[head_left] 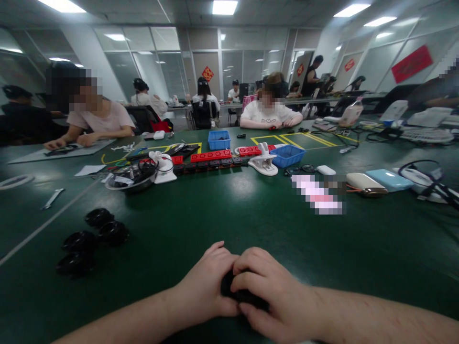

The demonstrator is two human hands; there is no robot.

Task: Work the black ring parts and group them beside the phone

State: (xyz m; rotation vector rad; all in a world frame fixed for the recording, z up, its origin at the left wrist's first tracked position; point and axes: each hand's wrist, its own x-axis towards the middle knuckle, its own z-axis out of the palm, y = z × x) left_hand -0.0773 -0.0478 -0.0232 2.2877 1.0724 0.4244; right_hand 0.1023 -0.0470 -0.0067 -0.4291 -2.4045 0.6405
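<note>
Head view (only one). Clock centred on hands, 12 = away from wearer.

Black piece [226, 285] btwn the two hands at near edge of table [201, 210], bottom centre of view. L hand [204, 282] wraps its 9 o'clock side, fingers curled, thumb on near side. R hand [274, 289] on the 3 o'clock side, fingers bent over top, thumb below — both gripping, neither spread. Piece mostly covered; long axis appears to run approx. 10 to 4, but can't be sure. Whether it's lifted or resting on table: can't tell.

Four black wheels [114, 232] grouped btwn 9 & 10 o'clock, well apart from hands; L hand is nearer. They look flat-lying; touching or not, can't tell.

Containers: metal bowl [120, 188] at 10–11, full of dark bits, cord & a pale scrap; white clip [164, 167] just beside it. Blue bin [219, 145] at 12, far side; contents too small to read. 2nd bin, blue tray [288, 161], at 1 — inside not clear — w/ white clip stand [263, 165] just to its left.

Red strips [211, 156] in a row btwn the clips, black blocks [215, 165] along their near side. Wrench [53, 198] out at 10, past the wheels.
</note>
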